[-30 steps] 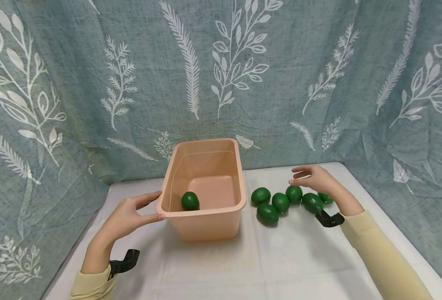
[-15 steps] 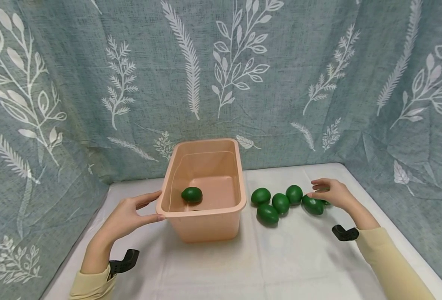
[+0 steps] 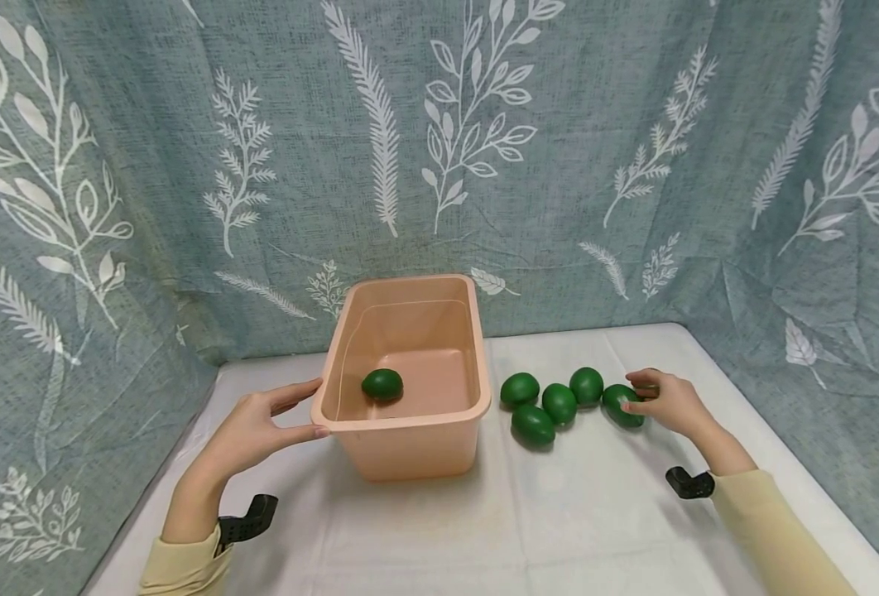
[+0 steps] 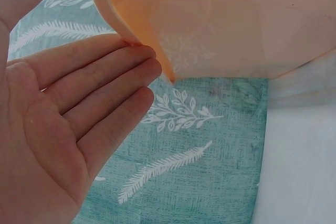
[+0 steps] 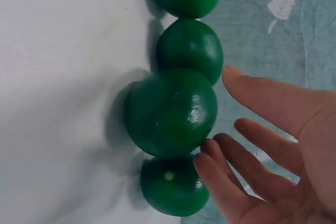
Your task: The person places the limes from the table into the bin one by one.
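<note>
My left hand [image 3: 256, 426] touches the left rim of a peach-coloured plastic tub [image 3: 420, 449], thumb near the front corner. In the left wrist view its straight fingers [image 4: 113, 85] lie against the tub's edge. One glossy green oval fruit [image 3: 382, 384] lies inside the tub. My right hand [image 3: 670, 406] is at the right end of a group of similar green fruits, its thumb and fingers spread beside the end ones. In the right wrist view the large fruit [image 5: 170, 114] sits by the thumb and fingertips, and a fruit with a pale stem spot [image 5: 176, 187] lies below it.
More green fruits lie between the tub and my right hand, among them a front one [image 3: 532, 426] and a left one [image 3: 519, 389]. A white cloth [image 3: 559, 530] covers the table. A leaf-patterned blue-green curtain [image 3: 410, 165] hangs behind and at both sides.
My right hand has moved right and lower, from above the fruits to beside the end ones. The fruit in the tub has rolled slightly back and settled. My left hand has stayed at the rim.
</note>
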`<act>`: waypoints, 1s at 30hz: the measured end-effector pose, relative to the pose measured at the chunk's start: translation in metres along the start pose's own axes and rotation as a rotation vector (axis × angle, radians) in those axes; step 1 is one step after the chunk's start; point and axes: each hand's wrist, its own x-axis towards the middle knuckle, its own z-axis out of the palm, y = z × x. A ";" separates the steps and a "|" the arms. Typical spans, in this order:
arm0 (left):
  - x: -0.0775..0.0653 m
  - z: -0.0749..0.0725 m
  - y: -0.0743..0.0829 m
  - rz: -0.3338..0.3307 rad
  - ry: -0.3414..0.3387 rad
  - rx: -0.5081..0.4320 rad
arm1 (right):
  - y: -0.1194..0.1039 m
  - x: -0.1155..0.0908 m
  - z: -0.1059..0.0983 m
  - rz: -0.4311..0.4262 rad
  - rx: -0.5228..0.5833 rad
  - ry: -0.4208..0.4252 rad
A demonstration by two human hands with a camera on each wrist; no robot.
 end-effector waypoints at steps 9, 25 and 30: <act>0.000 -0.002 0.001 -0.001 -0.004 -0.015 | 0.003 -0.003 0.008 0.031 -0.038 0.069; 0.000 -0.004 0.001 -0.025 -0.018 -0.021 | -0.007 -0.003 0.032 0.127 -0.057 0.191; 0.001 -0.004 0.002 -0.027 -0.020 -0.028 | -0.011 -0.003 0.035 0.154 -0.072 0.219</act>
